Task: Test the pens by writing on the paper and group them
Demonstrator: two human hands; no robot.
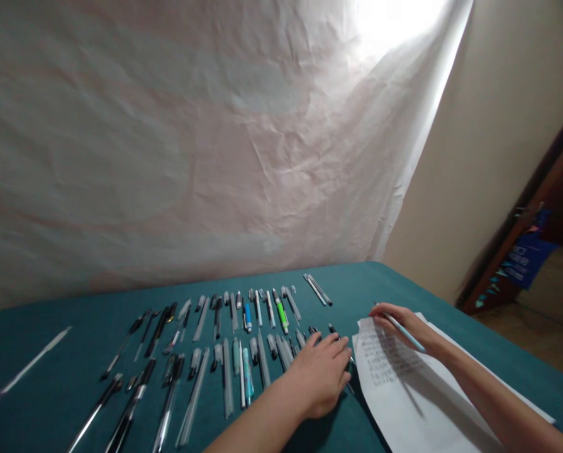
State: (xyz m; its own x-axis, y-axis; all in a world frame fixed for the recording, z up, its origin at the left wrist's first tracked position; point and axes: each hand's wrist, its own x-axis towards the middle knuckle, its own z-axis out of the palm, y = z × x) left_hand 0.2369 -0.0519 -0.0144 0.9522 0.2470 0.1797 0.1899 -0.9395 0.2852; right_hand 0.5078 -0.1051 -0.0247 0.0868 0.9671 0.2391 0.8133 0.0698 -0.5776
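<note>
My right hand [406, 324] grips a light-blue pen [407, 335] over the written lines on a white sheet of paper [404, 409]. The pen's back end slants up toward my wrist, and its tip is mostly hidden by my fingers. Left of the paper, my left hand [321, 375] lies palm down with fingers stretched and a little bent, over the right end of the near row of pens. A dark-tipped pen [333, 328] shows just past its fingertips. Whatever lies under the palm is hidden.
Two rows of pens cover the teal table [356, 283], with a green pen [281, 314] and a blue pen [248, 318] among clear and black ones. Two pens [317, 289] lie apart at the back. A white strip [31, 365] lies far left. A pale curtain [191, 157] hangs behind.
</note>
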